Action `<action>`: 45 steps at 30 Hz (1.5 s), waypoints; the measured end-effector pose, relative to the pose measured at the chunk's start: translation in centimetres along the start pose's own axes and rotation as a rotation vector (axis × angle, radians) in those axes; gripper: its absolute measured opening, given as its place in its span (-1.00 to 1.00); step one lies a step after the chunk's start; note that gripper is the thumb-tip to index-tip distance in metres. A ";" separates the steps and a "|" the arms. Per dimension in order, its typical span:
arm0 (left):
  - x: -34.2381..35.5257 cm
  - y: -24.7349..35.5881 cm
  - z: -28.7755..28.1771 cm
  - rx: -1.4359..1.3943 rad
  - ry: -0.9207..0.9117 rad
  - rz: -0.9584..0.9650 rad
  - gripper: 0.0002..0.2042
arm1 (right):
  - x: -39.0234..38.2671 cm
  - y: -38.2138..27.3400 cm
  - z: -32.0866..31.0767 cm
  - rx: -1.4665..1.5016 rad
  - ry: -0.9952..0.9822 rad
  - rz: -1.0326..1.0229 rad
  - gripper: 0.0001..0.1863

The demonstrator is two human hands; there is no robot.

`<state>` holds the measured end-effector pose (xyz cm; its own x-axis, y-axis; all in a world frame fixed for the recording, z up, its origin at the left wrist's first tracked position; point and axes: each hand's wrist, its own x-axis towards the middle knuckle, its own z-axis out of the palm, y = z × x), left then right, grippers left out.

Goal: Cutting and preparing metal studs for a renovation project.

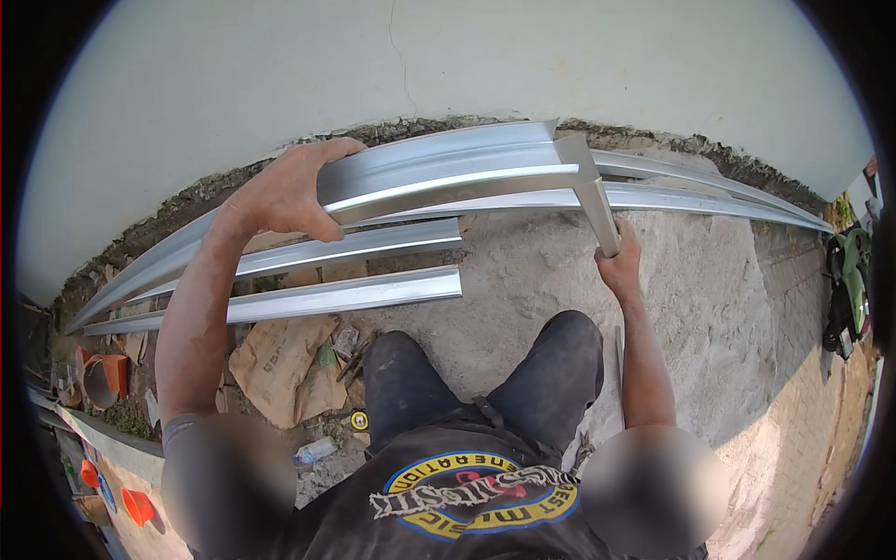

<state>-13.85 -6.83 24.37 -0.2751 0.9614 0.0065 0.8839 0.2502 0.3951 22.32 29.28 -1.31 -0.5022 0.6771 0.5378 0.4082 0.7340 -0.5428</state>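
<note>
The wide metal channel point(448, 168) lies lengthwise in front of the person, its open trough facing up, near the foot of the pale wall point(467, 56) beyond it. The left hand point(285, 191) is clamped across the wide metal channel, fingers over the far edge and thumb at the near edge. At the right end of the wide metal channel, a short metal piece point(595, 210) slants down toward the person; I cannot tell whether it is joined to the channel or only touches it. The right hand point(621, 264) is closed around the lower end of this piece.

On the near side of the wide metal channel, two shiny profiles point(355, 297) run roughly alongside it, apart from each other at their right ends. To the right of the wide metal channel, two long strips point(691, 171) extend and converge at their far tips, near a green and black bag point(847, 280). Nearer the person than the wide metal channel, toward its left part, lie a torn brown paper sack point(280, 364), a round yellow object point(359, 420), a clear plastic bottle point(315, 451) and an orange container point(114, 373). Grey, gritty ground point(700, 299) spreads on the channel's near right side.
</note>
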 end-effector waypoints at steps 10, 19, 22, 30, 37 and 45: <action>-1.1 -2.8 7.4 -0.016 -0.095 -0.011 -0.04 | 3.9 0.6 -11.6 -0.593 -0.090 -0.184 -0.34; 1.0 -0.5 -1.9 0.098 0.175 -0.041 -0.19 | -4.4 -9.8 3.4 -0.003 -0.219 0.128 -0.49; 1.2 -0.1 -2.4 0.007 0.170 -0.032 -0.19 | -3.8 -11.6 0.7 0.047 -0.210 0.258 -0.49; 0.1 -0.9 6.4 0.086 -0.075 -0.166 -0.14 | -12.3 1.7 -7.6 -0.537 -0.106 0.554 -0.32; -2.3 -3.3 18.0 0.046 -0.134 -0.027 -0.11 | -27.2 8.7 -10.0 -0.700 -0.371 1.043 -0.11; 1.6 4.8 28.0 -0.017 -0.268 0.049 -0.12 | -29.3 9.5 -9.3 -0.642 -0.285 1.141 -0.05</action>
<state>0.54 -0.93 0.57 -0.1202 0.9689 -0.2162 0.8865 0.2028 0.4160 48.00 16.87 -16.25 0.2482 0.9468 -0.2051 0.9467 -0.2819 -0.1558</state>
